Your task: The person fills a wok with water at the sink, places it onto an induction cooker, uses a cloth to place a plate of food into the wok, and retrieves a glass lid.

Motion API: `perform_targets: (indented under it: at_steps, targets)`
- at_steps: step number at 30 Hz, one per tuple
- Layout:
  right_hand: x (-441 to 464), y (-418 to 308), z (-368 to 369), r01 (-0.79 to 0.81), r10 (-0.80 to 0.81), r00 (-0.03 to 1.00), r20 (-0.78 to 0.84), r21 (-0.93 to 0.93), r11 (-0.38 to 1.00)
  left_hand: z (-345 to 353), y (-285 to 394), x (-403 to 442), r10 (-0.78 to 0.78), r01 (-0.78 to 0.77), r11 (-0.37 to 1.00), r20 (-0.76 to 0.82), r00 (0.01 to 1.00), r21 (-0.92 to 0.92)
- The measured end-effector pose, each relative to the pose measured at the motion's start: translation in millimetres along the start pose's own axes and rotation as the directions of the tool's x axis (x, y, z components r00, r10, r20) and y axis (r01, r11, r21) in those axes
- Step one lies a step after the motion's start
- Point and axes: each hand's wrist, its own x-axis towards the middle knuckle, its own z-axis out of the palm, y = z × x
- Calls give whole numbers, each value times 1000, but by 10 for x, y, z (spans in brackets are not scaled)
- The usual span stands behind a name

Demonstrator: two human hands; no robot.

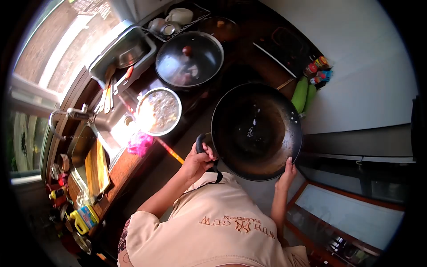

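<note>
A large dark wok [249, 133] is held up in front of my body, its inside facing me, with bright glints at the middle and brownish patches toward the right and lower side. My left hand [199, 160] is closed around the wok's black loop handle on the left. On the lower right rim, my right hand [287, 172] grips the edge, its thumb on the near side. Left of the wok, a round metal basin [159, 111] with cloudy, sunlit contents sits at the sink's edge. Next to it lies a bright pink scrubber-like bundle [140, 143].
Behind stands a glass-lidded pan [190, 60] beside a grey dish tub [98, 66]. An induction cooktop [281, 46], several jars and green gourds [300, 94] line the right. A sink with a faucet [80, 114], a cutting board [96, 167] and a yellow jug [83, 219] are left.
</note>
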Motion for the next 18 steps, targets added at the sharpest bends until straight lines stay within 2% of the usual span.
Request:
perform_targets:
  at_steps: [6,8,18]
  targets:
    - [720,-319,288,98,-97,989,-114,3,995,543,265,973,-95,90,994,76,993,65]
    - [1031,-353,325,74,-72,992,-103,15,997,717,343,1222,-105,99,991,66,992,86]
    - [2878,-688,1041,66,-67,998,18,51,996,1577,738,2611,74,-83,972,51,996,219]
